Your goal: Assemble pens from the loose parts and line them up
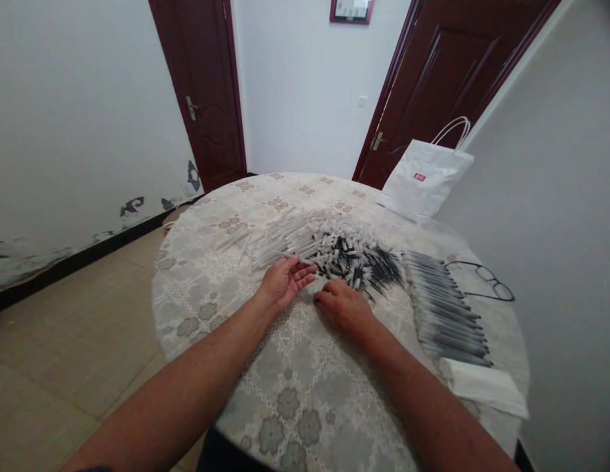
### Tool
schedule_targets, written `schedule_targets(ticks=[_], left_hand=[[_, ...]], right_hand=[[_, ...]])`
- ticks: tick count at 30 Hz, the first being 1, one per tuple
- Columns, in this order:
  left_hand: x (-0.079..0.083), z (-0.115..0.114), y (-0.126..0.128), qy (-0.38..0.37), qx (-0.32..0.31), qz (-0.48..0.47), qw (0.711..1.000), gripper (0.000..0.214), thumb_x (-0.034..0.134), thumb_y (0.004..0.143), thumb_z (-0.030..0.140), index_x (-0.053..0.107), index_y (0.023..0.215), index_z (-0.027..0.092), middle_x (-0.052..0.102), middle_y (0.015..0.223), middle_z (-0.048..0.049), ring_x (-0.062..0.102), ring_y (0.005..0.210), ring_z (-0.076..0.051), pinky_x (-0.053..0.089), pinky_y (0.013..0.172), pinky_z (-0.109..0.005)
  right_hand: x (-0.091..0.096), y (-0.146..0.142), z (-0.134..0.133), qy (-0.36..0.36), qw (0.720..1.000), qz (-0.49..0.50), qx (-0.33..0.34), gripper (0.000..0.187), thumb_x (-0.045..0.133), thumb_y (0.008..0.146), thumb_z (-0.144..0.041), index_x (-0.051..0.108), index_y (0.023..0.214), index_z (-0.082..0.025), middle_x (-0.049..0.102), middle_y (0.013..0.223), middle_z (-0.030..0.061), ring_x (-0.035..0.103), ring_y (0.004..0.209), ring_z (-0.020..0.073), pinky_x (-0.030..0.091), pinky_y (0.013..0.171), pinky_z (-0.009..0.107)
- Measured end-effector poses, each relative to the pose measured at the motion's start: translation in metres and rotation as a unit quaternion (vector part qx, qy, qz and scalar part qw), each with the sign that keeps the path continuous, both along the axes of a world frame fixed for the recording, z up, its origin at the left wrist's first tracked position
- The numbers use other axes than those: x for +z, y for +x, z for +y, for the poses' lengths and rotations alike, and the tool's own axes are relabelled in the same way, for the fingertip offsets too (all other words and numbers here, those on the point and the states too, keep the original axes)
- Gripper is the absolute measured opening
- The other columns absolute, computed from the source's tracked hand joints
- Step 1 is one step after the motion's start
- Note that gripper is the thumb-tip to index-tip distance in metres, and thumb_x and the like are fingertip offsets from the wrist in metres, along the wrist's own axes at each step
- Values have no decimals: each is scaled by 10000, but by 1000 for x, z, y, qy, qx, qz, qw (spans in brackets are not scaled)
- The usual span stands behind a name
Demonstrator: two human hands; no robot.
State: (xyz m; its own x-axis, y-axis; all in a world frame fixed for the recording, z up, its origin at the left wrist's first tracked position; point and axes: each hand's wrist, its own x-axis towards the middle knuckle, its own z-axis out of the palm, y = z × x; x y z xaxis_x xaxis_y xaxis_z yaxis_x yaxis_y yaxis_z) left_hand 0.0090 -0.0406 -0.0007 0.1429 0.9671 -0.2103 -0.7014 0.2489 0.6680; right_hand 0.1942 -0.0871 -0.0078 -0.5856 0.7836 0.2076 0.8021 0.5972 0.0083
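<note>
My left hand (286, 283) is palm up at the near edge of a pile of pale pen barrels (290, 235). Its thumb and forefinger close on a thin whitish barrel (305, 261), while the other fingers curl loosely. Just to the right, my right hand (345, 308) is low over the cloth, back upward, fingers bent together; whatever they pinch is hidden. Beyond it is a heap of white plugs and dark, thin pen refills (386, 267). Slim grey pens (447, 308) are laid side by side in a row to the right.
The round table has a patterned cloth (280, 400). Eyeglasses (487, 282) lie at the right edge, and a folded white packet (485, 387) is below the pens. A white paper bag (426, 180) stands at the back right, near the wall.
</note>
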Motion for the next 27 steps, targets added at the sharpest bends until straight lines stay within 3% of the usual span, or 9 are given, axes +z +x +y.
schedule_targets(ticks=[6,12,18,27], left_hand=[[-1,-2,0,37,-18,22,999,213,726,830,225,527,859,153,720,857,-91,751,856,-250,625,690,-335],[-2,-5,1,60,-47,39,996,245,747,826,256,551,932,154,729,946,-112,747,899,-256,626,719,-342],[0,-10,6,66,-81,50,993,277,771,809,263,557,950,157,737,1003,-115,747,878,-231,619,717,-327],[1,-14,9,75,-99,65,990,283,800,770,224,590,947,153,759,960,-120,743,909,-222,603,808,-347]], right_hand=[[-5,-3,2,-18,999,0,-28,148,516,973,-253,653,934,-213,633,944,70,582,899,187,449,769,266],[-6,9,7,6,979,205,-22,168,484,958,-236,616,1045,-179,665,978,91,615,872,189,477,823,295],[1,13,6,-57,875,470,-96,194,538,911,-308,653,1030,-207,700,901,37,636,746,161,500,700,266],[5,10,11,-208,735,638,-102,268,684,810,-392,651,977,-185,666,728,-3,592,584,129,494,545,247]])
